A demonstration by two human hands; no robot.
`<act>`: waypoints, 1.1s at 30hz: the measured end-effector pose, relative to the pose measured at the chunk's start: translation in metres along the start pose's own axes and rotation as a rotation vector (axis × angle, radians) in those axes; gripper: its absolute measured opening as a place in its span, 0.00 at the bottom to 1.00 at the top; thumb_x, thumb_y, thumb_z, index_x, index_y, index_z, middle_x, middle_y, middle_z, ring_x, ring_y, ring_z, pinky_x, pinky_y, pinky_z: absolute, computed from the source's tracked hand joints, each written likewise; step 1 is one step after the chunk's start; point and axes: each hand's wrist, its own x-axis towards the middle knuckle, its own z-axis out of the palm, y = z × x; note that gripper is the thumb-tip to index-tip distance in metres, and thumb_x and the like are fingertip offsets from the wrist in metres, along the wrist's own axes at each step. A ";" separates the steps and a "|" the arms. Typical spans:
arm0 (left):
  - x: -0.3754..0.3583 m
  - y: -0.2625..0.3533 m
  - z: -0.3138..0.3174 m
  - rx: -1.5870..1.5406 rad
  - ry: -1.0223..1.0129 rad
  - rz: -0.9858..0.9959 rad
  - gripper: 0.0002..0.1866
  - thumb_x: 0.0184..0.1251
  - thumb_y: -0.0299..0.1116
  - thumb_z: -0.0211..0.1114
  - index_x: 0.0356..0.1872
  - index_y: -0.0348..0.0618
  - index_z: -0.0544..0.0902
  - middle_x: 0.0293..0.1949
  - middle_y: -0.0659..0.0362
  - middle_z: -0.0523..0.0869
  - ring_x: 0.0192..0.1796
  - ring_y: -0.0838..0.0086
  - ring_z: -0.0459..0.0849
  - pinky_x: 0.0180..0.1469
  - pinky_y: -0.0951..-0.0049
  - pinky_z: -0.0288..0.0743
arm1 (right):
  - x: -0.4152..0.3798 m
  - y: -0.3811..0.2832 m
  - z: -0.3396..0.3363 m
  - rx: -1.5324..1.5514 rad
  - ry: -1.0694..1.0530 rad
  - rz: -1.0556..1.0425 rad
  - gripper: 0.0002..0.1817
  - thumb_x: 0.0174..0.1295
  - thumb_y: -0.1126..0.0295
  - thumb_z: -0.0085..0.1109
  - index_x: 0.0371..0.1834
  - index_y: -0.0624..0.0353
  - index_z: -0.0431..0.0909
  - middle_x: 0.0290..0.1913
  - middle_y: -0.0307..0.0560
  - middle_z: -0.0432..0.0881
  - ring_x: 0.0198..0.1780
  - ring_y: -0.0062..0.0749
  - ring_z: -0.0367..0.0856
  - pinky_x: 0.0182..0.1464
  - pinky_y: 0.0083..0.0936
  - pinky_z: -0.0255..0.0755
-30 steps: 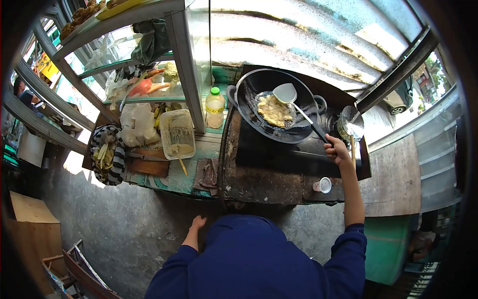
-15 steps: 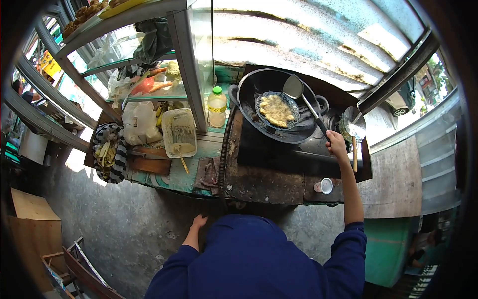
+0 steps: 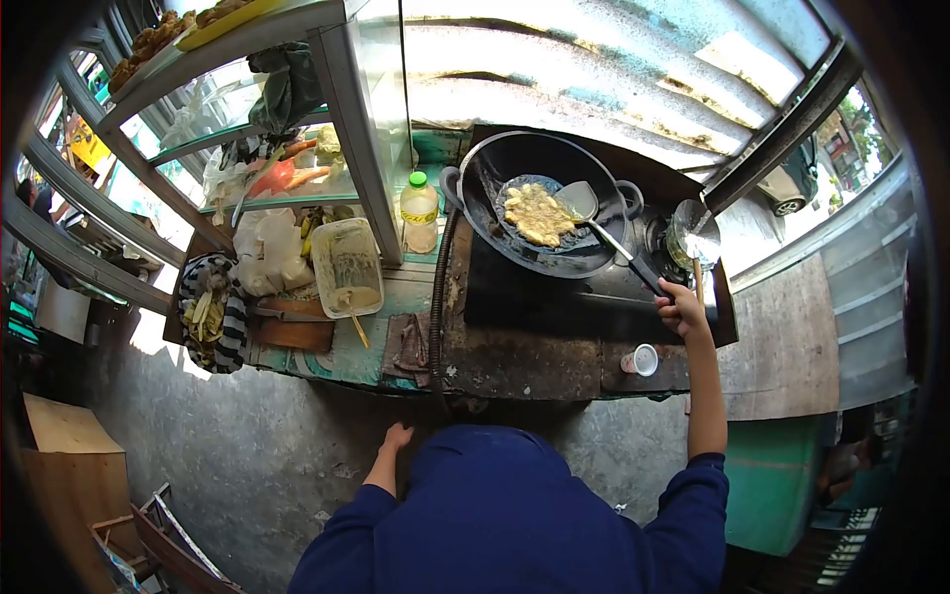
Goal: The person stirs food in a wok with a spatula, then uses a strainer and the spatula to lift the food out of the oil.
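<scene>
Spatula point(image 3: 614, 241) in R hand point(image 3: 683, 309), blade nr fried food point(image 3: 537, 213) in wok point(image 3: 594, 261).

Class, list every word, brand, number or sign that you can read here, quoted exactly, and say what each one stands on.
No text is readable.
Bottle: yellow label, its print too small to read.
Cup: reddish marks on its side, too small to make out.
Yellow sheet, far left: dark marks, too blurred to read.

The worktop point(image 3: 515, 370) carries a tub point(image 3: 347, 267) and cloth point(image 3: 405, 346) on its left half. A cup point(image 3: 644, 360) sits near the front edge.
</scene>
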 end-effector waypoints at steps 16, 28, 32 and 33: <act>-0.011 -0.014 0.006 0.096 0.058 0.045 0.27 0.50 0.43 0.51 0.48 0.32 0.66 0.48 0.41 0.68 0.52 0.55 0.66 0.53 0.67 0.60 | -0.041 0.005 0.003 -0.154 -0.206 -0.075 0.07 0.55 0.66 0.47 0.32 0.56 0.69 0.13 0.31 0.61 0.08 0.06 0.49 0.07 0.06 0.39; -0.010 -0.006 0.002 0.001 0.045 0.041 0.28 0.49 0.44 0.52 0.48 0.32 0.66 0.47 0.41 0.69 0.52 0.55 0.66 0.53 0.67 0.61 | -0.044 0.000 0.011 -0.310 -0.034 -0.223 0.07 0.54 0.65 0.49 0.30 0.56 0.69 0.12 0.31 0.62 0.08 0.07 0.52 0.07 0.07 0.42; -0.010 -0.011 0.003 0.001 0.063 0.050 0.28 0.49 0.44 0.52 0.48 0.32 0.66 0.47 0.41 0.69 0.52 0.55 0.66 0.53 0.67 0.60 | -0.031 -0.003 0.012 -0.382 0.108 -0.363 0.07 0.54 0.65 0.48 0.28 0.55 0.69 0.12 0.31 0.62 0.08 0.08 0.53 0.07 0.07 0.44; -0.011 -0.012 0.003 0.013 0.058 0.047 0.28 0.49 0.44 0.52 0.48 0.33 0.66 0.47 0.41 0.69 0.52 0.56 0.66 0.53 0.67 0.60 | -0.026 -0.004 0.012 -0.383 0.106 -0.363 0.07 0.54 0.65 0.48 0.28 0.55 0.69 0.12 0.31 0.62 0.08 0.08 0.53 0.07 0.07 0.44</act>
